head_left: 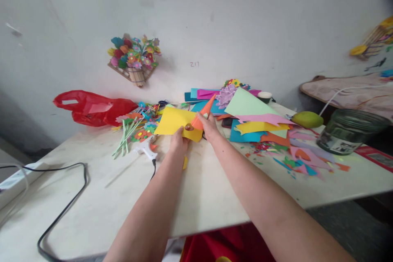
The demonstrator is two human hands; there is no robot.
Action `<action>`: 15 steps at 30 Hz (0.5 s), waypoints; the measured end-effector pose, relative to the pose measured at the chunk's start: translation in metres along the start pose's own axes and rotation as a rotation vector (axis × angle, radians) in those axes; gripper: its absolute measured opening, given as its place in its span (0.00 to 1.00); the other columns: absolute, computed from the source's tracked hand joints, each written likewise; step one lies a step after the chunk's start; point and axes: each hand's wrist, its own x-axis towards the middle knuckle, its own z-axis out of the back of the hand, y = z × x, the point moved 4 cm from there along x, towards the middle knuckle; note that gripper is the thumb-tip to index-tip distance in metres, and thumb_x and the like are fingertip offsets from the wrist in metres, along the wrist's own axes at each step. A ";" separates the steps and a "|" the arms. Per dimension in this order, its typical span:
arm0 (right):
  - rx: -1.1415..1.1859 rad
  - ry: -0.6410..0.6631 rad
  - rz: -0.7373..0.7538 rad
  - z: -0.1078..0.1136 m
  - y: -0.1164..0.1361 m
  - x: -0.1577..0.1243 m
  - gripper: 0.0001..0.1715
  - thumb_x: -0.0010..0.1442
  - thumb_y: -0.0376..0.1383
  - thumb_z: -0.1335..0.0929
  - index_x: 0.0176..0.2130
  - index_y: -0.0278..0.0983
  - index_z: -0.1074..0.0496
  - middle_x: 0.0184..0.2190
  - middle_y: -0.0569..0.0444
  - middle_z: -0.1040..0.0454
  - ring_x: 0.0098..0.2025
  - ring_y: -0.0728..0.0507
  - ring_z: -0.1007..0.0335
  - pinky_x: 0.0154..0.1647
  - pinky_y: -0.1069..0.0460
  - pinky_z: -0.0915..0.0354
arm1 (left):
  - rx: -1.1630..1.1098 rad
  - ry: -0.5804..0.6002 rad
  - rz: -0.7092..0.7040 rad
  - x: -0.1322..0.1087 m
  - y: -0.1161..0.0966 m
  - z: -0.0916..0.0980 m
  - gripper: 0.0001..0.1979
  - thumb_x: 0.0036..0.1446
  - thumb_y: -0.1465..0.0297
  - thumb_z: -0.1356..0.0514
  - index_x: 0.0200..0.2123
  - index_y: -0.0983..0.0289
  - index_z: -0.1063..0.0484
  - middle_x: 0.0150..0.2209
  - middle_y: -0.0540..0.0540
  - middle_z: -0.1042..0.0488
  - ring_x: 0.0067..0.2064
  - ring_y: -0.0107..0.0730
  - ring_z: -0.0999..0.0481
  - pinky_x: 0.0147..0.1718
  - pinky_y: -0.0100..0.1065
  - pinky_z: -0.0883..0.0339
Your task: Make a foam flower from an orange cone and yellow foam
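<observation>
Head view, left hand point(179, 142) pinching yellow sheet point(173, 121) edge, right hand point(210, 127) fingers closed on orange pointed piece point(205, 110), over table point(123, 196)

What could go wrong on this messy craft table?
The glue gun lies beside the left hand, which holds the yellow sheet; if it is hot, it might burn the wrist. The black cord loops over the table, so an arm could snag it. The right hand grips a pointed orange piece; it could jab the left fingers.

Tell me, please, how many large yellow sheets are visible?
2: one yellow sheet in the left hand; a second yellow sheet under pink paper. More may be hidden.
</observation>
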 end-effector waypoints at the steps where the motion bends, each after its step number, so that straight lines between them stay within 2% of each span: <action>1: -0.007 -0.012 -0.003 0.001 0.001 0.000 0.20 0.43 0.44 0.28 0.33 0.40 0.38 0.25 0.61 0.34 0.27 0.48 0.35 0.31 0.52 0.37 | 0.012 -0.027 -0.023 0.000 -0.001 0.001 0.14 0.54 0.78 0.47 0.44 0.61 0.36 0.30 0.51 0.29 0.29 0.28 0.26 0.36 0.30 0.29; 4: -0.024 -0.049 -0.022 0.002 0.004 -0.002 0.18 0.43 0.42 0.28 0.31 0.40 0.38 0.25 0.61 0.34 0.27 0.48 0.35 0.30 0.52 0.37 | 0.043 -0.092 -0.083 0.001 -0.003 0.004 0.14 0.52 0.79 0.46 0.43 0.62 0.36 0.32 0.52 0.29 0.31 0.28 0.26 0.37 0.32 0.30; 10: 0.019 -0.070 -0.073 0.002 0.012 -0.007 0.17 0.42 0.40 0.28 0.31 0.40 0.37 0.25 0.61 0.32 0.28 0.47 0.33 0.31 0.51 0.35 | 0.123 -0.190 -0.063 0.005 -0.003 0.008 0.11 0.50 0.78 0.44 0.39 0.62 0.36 0.29 0.51 0.30 0.29 0.29 0.26 0.36 0.32 0.30; 12: 0.027 -0.079 -0.078 0.002 0.012 -0.007 0.17 0.41 0.39 0.28 0.31 0.40 0.37 0.25 0.61 0.32 0.28 0.48 0.33 0.31 0.51 0.35 | 0.117 -0.197 -0.059 0.006 -0.004 0.008 0.11 0.50 0.78 0.45 0.39 0.63 0.36 0.28 0.50 0.30 0.28 0.29 0.26 0.35 0.33 0.30; 15: 0.074 -0.094 -0.097 0.006 0.008 -0.003 0.18 0.40 0.39 0.27 0.30 0.39 0.37 0.24 0.61 0.32 0.26 0.48 0.33 0.30 0.51 0.35 | 0.064 -0.148 -0.044 0.006 -0.006 0.006 0.11 0.51 0.78 0.47 0.40 0.65 0.37 0.24 0.48 0.33 0.24 0.28 0.28 0.34 0.34 0.30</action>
